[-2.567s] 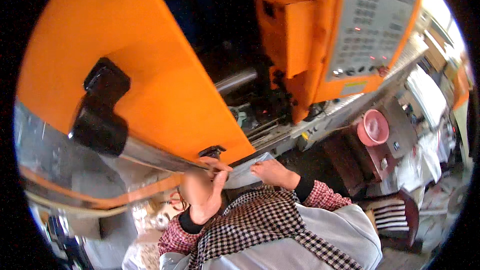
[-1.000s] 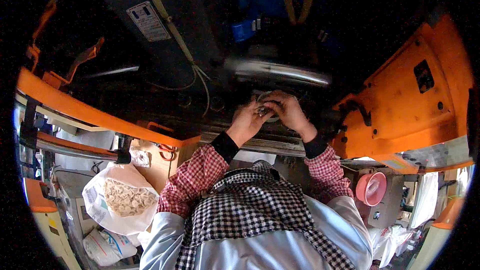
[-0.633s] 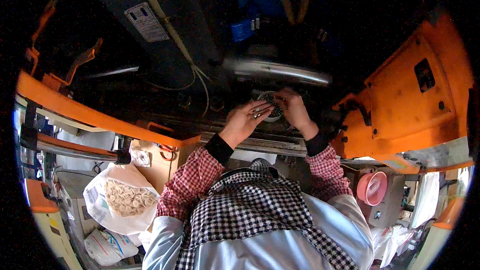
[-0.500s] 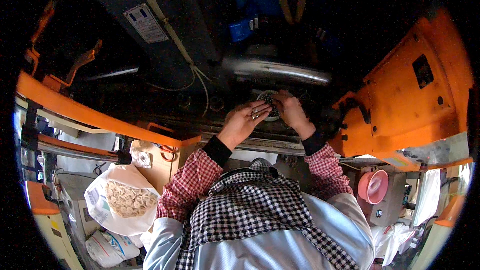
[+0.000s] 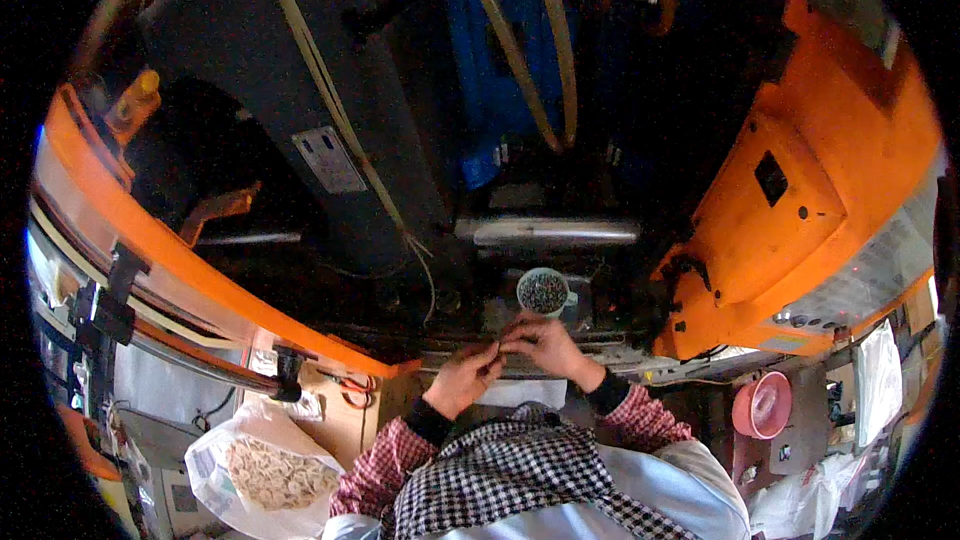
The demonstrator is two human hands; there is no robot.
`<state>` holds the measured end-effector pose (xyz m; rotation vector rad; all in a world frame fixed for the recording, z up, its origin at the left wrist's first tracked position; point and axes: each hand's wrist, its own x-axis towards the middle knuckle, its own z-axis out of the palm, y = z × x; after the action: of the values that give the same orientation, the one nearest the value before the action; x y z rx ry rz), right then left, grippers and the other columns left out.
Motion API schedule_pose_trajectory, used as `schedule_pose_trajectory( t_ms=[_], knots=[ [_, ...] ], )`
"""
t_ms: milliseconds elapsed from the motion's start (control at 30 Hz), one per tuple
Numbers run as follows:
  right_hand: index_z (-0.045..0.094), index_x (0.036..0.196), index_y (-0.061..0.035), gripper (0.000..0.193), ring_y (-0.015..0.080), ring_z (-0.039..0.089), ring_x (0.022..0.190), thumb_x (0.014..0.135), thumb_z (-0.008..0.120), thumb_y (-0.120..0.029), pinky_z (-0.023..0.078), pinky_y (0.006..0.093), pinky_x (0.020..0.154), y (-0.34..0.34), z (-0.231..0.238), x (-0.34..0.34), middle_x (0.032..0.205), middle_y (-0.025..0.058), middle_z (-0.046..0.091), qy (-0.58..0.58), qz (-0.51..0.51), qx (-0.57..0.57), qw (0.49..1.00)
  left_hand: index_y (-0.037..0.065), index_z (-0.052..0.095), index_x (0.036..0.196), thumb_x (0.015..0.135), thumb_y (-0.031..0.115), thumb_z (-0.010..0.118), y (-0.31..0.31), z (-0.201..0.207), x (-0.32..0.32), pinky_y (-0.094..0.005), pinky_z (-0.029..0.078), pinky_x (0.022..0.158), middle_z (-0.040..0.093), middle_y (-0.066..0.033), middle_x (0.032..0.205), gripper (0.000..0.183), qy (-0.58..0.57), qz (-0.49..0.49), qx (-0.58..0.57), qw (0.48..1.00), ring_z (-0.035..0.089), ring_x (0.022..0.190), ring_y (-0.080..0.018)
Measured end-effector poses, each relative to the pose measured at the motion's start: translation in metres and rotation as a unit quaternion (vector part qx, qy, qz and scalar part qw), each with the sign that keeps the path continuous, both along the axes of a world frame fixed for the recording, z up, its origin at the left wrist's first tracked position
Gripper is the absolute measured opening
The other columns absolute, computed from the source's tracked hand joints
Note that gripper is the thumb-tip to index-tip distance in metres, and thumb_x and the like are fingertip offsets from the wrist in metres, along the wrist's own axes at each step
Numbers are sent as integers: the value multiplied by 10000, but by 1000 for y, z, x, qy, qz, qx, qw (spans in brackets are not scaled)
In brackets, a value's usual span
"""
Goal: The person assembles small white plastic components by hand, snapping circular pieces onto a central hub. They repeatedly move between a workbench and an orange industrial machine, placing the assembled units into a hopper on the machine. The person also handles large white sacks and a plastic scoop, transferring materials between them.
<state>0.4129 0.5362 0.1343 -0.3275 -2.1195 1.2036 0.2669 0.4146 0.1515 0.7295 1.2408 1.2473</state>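
My left hand (image 5: 464,382) is in front of my chest, palm inward, its fingers curled closed. My right hand (image 5: 552,350) meets it from the right, thumb and fingertips pinched together at the left fingertips. Whatever sits between the fingers is too small and dark to make out. Just beyond my right hand stands a white cup (image 5: 570,298) with a handle on its right side. Small dark and silvery metal pieces (image 5: 543,290) fill it, and neither hand touches it.
A shiny horizontal metal bar (image 5: 560,232) lies beyond the cup. Orange machine parts flank me: a rail (image 5: 230,285) at left, a panel (image 5: 775,190) at right. A white bag (image 5: 215,450) of beige pieces, red-handled pliers (image 5: 357,387) and a pink bowl (image 5: 763,406) are nearby.
Both hands have drawn back from the cup toward my body. Small silvery pieces showed on my open left fingers; those fingers are now curled, and the right hand pinches at them.
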Motion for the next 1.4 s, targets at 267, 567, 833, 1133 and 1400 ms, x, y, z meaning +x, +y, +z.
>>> schedule_pose_trajectory(
  t_ms=[267, 567, 833, 1133, 1400],
  knots=[
    [678, 889, -71, 176, 290, 607, 802, 771, 656, -200, 493, 376, 724, -58, -9, -21, 913, 94, 639, -22, 7, 34, 999, 22, 563, 861, 917, 120, 509, -59, -18, -21, -237, 375, 540, 515, -24, 700, 125, -252, 57, -104, 960, 443, 587, -115],
    [652, 860, -59, 130, 209, 596, 844, 799, 609, -166, 498, 308, 727, -113, -17, -37, 901, 37, 609, -53, 14, 161, 985, 23, 538, 826, 929, 142, 496, -112, -49, -38, -252, 334, 548, 469, -24, 675, 163, -252, 69, -75, 962, 403, 596, -123],
    [626, 922, -55, 191, 198, 569, 908, 847, 539, -208, 485, 327, 758, -160, -29, -41, 940, 42, 582, -93, -15, 200, 975, -16, 564, 834, 928, 139, 523, -144, -44, -44, -246, 333, 558, 510, -39, 758, 186, -271, 89, -111, 952, 388, 611, -106],
    [630, 951, -43, 201, 245, 595, 852, 852, 567, -206, 494, 335, 724, -146, -19, -32, 918, 60, 606, -119, -92, 171, 974, 12, 528, 820, 929, 141, 516, -141, -45, -55, -262, 342, 559, 478, -43, 715, 169, -145, 38, -49, 987, 425, 617, -137],
    [668, 896, -78, 232, 261, 612, 844, 843, 567, -280, 503, 346, 755, -100, 11, -45, 913, 76, 637, -47, -54, 157, 985, 28, 521, 862, 940, 120, 469, -119, -19, -51, -265, 371, 634, 471, -36, 742, 132, -236, 47, -72, 968, 431, 666, -136]
  ],
)
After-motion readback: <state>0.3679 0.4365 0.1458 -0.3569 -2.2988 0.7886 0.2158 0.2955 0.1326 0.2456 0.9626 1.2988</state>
